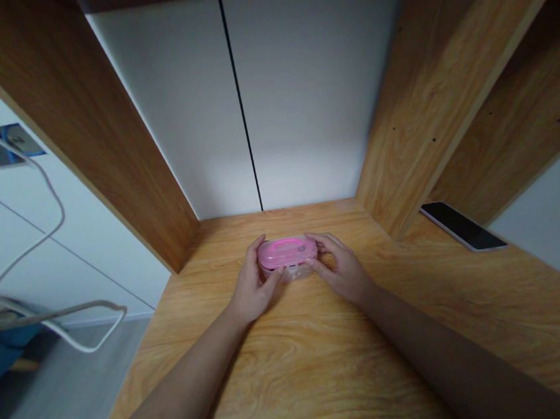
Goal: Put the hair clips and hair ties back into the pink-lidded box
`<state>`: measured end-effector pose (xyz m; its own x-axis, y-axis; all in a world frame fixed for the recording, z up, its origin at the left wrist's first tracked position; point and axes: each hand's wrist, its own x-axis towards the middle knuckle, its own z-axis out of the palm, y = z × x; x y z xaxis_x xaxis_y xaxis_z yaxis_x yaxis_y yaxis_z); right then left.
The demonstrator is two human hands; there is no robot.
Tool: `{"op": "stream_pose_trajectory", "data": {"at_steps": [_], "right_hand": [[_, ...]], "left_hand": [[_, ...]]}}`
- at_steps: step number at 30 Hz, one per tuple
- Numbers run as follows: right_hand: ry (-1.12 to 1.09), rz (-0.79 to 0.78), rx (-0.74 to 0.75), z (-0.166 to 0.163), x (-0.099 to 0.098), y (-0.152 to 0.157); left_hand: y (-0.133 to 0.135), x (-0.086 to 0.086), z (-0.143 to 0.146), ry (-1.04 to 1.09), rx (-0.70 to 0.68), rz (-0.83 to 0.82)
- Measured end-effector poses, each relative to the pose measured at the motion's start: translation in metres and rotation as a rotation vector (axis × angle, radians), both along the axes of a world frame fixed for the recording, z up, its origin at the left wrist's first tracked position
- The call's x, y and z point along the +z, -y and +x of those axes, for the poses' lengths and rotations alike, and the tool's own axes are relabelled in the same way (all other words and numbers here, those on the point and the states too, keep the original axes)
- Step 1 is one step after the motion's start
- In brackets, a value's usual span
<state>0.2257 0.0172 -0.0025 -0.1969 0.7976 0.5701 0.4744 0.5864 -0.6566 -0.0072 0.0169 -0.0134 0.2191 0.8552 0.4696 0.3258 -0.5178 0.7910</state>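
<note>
Pink-lidded box (288,252) on wood-grain worktop (297,374), near white wall (308,100). Left hand (251,290) and right hand (345,270) have fingers (273,281) wrapped round its ends. Phone (463,225) lies at right, white cable (62,209) hangs at left.

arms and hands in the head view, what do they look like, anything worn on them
The left hand and right hand are ungloved. The left forearm and right forearm are slim, tapering toward the wrists, with no sleeve, watch or bracelet visible. Nails are too small to make out.
</note>
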Motion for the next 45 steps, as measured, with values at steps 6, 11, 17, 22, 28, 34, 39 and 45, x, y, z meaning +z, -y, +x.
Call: {"op": "stream_pose_trajectory", "data": {"at_steps": [6,11,17,22,28,34,39,45], "right_hand": [[-0.010,-0.006,-0.021,-0.002,0.002,0.001],[-0.002,0.006,-0.043,-0.004,0.005,0.004],[-0.085,-0.034,-0.153,-0.005,0.003,0.003],[-0.086,0.040,-0.267,-0.003,0.007,0.003],[-0.057,0.142,-0.140,-0.002,0.015,0.008],[0.005,0.089,-0.089,-0.003,0.009,0.007],[0.126,0.038,-0.053,-0.003,0.005,0.004],[0.172,0.001,-0.027,-0.006,0.003,0.003]], "left_hand": [[0.001,0.001,0.000,0.001,-0.010,0.012],[0.004,0.005,0.000,-0.014,-0.028,0.009],[0.001,0.001,0.001,0.028,-0.010,-0.019],[-0.001,-0.004,0.001,0.063,-0.012,-0.015],[-0.003,-0.005,0.003,0.101,-0.020,-0.038],[-0.002,-0.003,0.004,0.149,-0.046,-0.038],[-0.004,-0.005,0.003,0.133,-0.051,-0.026],[-0.004,-0.008,0.001,0.031,-0.027,-0.001]]}}
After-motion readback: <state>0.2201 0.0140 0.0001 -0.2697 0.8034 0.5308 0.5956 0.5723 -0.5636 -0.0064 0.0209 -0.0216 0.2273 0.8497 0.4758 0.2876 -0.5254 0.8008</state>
